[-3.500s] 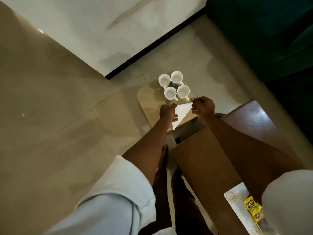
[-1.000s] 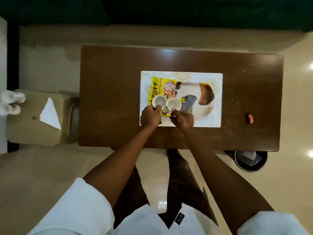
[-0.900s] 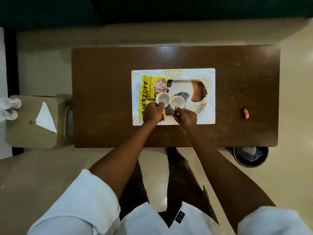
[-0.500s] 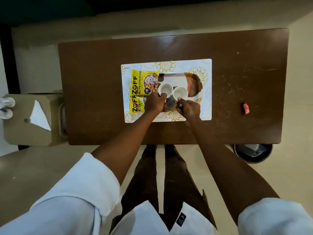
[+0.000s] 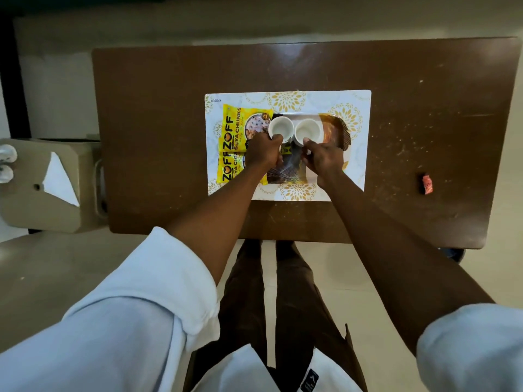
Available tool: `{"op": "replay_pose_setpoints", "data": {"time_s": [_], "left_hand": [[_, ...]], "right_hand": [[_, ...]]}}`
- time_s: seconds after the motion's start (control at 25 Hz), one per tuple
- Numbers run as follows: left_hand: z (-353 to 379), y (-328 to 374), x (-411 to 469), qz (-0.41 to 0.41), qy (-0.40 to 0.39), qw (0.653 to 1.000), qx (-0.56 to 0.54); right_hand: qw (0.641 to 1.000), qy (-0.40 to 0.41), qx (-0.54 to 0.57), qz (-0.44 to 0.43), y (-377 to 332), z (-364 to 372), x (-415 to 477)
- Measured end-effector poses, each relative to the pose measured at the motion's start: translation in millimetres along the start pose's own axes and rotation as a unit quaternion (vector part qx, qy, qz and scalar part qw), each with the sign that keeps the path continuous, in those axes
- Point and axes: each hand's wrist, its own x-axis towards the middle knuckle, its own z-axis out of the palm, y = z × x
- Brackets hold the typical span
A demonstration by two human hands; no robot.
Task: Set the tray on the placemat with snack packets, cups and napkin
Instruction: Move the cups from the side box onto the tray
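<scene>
A white placemat (image 5: pixel 359 165) with gold flower prints lies on the brown table (image 5: pixel 158 131). On it rests a patterned tray (image 5: pixel 338 128), with yellow snack packets (image 5: pixel 235 137) at its left end. Two white cups stand upright at the tray's far side. My left hand (image 5: pixel 264 152) grips the left cup (image 5: pixel 280 128) at its near side. My right hand (image 5: pixel 322 158) pinches the near side of the right cup (image 5: pixel 308 131). A white napkin (image 5: pixel 60 179) lies on a low beige stand (image 5: pixel 28 205) left of the table.
Two more white cups (image 5: pixel 6 162) lie at the far left edge of the beige stand. A small red wrapper (image 5: pixel 426 183) sits on the table's right part. A dark bin (image 5: pixel 454 253) peeks out below the table's right front edge. My legs stand on the tiled floor.
I carried two cups from the stand over to the tray on the table. In the last half second both hands moved them a little toward the tray's far side.
</scene>
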Motion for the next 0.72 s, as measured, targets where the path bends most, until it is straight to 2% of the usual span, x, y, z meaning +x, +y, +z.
{"op": "replay_pose_setpoints", "data": {"time_s": [0.28, 0.72], "left_hand": [[6.4, -5.4, 16.4, -0.013, 0.005, 1.0, -0.024], [6.0, -4.3, 21.6, -0.028, -0.002, 0.998, -0.06]], "right_hand": [[1.0, 0.024, 0.001, -0.002, -11.4, 14.0, 8.7], [0.999, 0.01, 0.008, -0.036, -6.6, 13.8, 3.8]]}}
